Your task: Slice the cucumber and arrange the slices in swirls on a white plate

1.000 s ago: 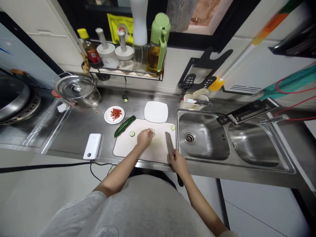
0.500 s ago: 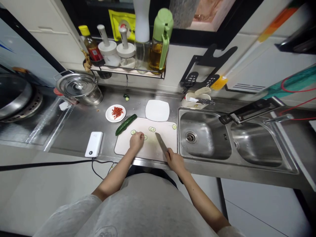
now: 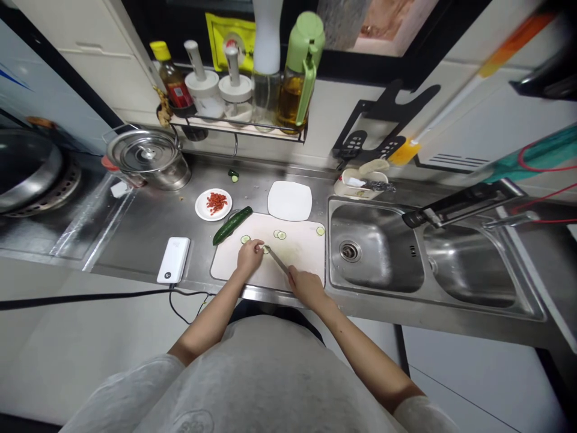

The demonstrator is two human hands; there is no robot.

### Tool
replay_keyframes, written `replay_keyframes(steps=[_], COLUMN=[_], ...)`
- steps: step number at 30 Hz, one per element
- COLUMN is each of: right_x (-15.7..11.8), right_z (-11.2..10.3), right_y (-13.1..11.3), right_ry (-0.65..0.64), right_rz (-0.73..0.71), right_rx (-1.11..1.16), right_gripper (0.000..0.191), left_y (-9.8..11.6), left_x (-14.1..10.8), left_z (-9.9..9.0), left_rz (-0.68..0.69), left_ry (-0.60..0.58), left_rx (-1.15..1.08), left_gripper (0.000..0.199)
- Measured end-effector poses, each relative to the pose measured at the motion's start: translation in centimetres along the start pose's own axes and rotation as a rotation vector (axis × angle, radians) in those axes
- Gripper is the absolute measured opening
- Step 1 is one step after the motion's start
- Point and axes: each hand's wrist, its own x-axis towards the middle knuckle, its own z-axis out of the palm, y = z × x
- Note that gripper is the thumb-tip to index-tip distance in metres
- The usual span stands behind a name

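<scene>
My right hand [image 3: 307,286] is closed on the handle of a knife [image 3: 278,260], whose blade tip meets a cucumber slice [image 3: 265,249] on the pale cutting board [image 3: 288,273]. My left hand [image 3: 250,258] rests on the board just left of that slice, fingers curled and pinched together; what they hold, if anything, is too small to name. More thin slices [image 3: 281,235] lie behind the knife, one [image 3: 244,239] lies behind my left hand, and another [image 3: 320,231] is at the board's back right corner. A long cucumber [image 3: 232,226] lies across the board's left back edge.
A white plate of red pieces [image 3: 213,213] and a white square plate [image 3: 289,201] stand behind the board. A power bank [image 3: 174,260] lies left, a lidded pot [image 3: 151,159] farther back. The double sink [image 3: 376,246] is right; a bottle rack [image 3: 234,125] hangs above.
My right hand has moved left with the knife, bringing the blade tip to the slice beside my left hand. My left hand stays almost in place. The view has shifted slightly.
</scene>
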Motion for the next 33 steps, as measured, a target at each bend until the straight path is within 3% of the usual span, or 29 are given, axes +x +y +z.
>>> replay_keyframes(steps=[33], right_x=[0.49], right_z=[-0.25], right_y=[-0.69], right_ry=[-0.034], right_rz=[0.013], right_rx=[-0.078], right_gripper=[0.029], left_y=[0.36], left_x=[-0.08], left_z=[-0.16], left_rz=[-0.016], left_ry=[-0.041], left_rx=[0.013], left_gripper=[0.028])
